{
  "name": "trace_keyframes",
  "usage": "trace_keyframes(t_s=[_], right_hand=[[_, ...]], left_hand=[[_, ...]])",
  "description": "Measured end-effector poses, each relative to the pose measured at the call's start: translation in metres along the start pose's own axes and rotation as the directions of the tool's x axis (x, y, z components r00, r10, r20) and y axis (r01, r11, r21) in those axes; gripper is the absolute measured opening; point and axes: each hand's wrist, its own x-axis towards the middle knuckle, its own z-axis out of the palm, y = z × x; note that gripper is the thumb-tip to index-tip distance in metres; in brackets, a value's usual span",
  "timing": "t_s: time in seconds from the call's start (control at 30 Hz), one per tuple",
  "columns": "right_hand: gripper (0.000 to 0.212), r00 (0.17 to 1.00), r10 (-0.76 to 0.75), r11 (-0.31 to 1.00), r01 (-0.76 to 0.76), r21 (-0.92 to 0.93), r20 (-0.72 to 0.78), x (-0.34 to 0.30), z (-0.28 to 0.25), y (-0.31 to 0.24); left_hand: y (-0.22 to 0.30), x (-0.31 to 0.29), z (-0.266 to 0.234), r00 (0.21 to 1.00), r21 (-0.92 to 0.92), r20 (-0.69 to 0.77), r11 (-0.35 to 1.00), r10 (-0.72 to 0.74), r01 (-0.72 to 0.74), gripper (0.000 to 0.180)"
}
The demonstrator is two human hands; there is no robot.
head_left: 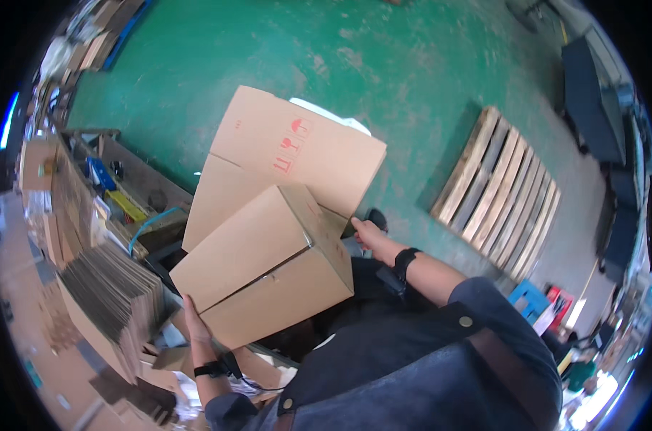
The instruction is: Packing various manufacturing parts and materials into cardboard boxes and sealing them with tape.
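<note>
A brown cardboard box (261, 266) is in front of me, tilted, its two flaps meeting along a dark seam. My left hand (196, 323) grips its lower left corner, with some fingers hidden. Behind the box stands a larger, flattened-looking carton (268, 136), creased and printed with red handling symbols. At the lower right corner of that carton, my right hand (369, 235) has its fingers closed on the edge. The box overlaps the carton's lower part. Both my wrists wear black bands.
Flat cardboard sheets (114, 291) are stacked at left, beside a wooden-sided bin (150, 176) of tools and a blue cord. A wooden pallet (498, 194) lies on the green floor (412, 65) to the right. Dark covered furniture (592, 100) lines the far right.
</note>
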Motion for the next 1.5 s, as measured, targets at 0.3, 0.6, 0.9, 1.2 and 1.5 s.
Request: trace_keyframes(t_s=[0.3, 0.6, 0.9, 1.2, 1.5], right_hand=[[0.076, 0.995, -0.048, 0.998, 0.045, -0.036, -0.088, 0.003, 0.054, 0.010], [0.071, 0.979, -0.158, 0.981, 0.141, -0.135, -0.129, -0.025, 0.029, 0.000], [0.069, 0.941, -0.188, 0.968, 0.226, 0.108, -0.280, -0.088, -0.160, -0.004], [0.058, 0.755, -0.214, 0.781, 0.513, 0.356, -0.620, -0.117, -0.401, 0.010], [0.055, 0.728, -0.053, 0.455, 0.627, 0.632, -0.684, -0.137, -0.604, 0.017]], left_hand=[[0.050, 0.056, 0.042, 0.992, -0.083, 0.042, 0.990, 0.119, -0.115, 0.066], [0.057, 0.031, 0.061, 0.993, 0.189, 0.096, 0.978, 0.067, -0.084, 0.064], [0.070, 0.027, 0.298, 0.934, 0.080, 0.349, 0.996, -0.073, 0.048, 0.058], [0.048, 0.088, 0.653, 0.711, 0.253, 0.690, 0.966, -0.140, -0.055, 0.042], [-0.015, 0.097, 1.003, 0.406, 0.456, 0.826, 0.887, -0.390, -0.076, 0.040]])
